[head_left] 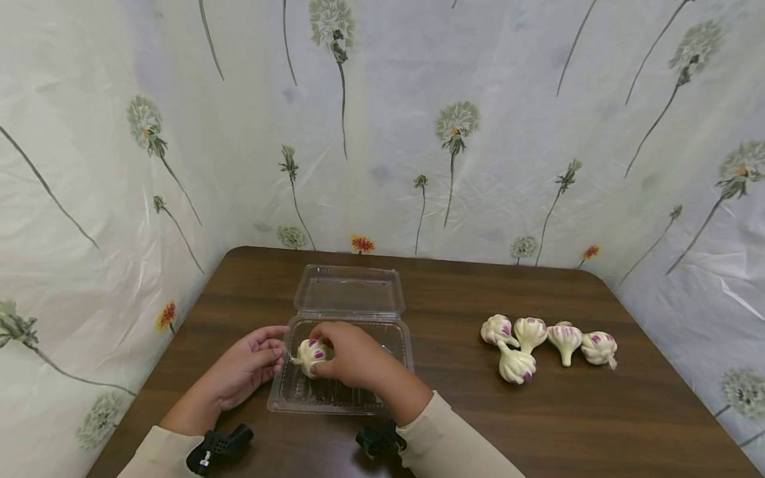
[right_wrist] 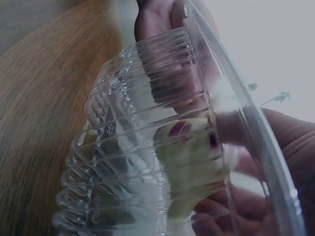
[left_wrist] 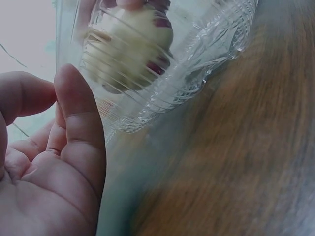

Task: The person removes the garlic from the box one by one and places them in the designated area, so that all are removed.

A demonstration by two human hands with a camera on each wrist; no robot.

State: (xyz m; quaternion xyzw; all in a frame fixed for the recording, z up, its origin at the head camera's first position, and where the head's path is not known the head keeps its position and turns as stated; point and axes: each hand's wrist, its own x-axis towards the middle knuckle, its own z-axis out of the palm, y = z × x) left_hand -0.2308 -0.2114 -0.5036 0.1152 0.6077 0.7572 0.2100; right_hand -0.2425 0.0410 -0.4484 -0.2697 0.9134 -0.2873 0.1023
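A clear plastic clamshell container lies with its lid folded back on the brown table. My right hand grips a white garlic bulb with purple marks, inside the left part of the container's base. Through the ribbed wall, the right wrist view shows this garlic bulb with fingers around it. At the container's left rim is my left hand; in the left wrist view its thumb and a finger pinch at the rim. The bulb's underside shows through the plastic there.
Several more garlic bulbs lie grouped on the right side of the table. The open lid extends toward the back. A flower-printed sheet hangs behind and beside the table.
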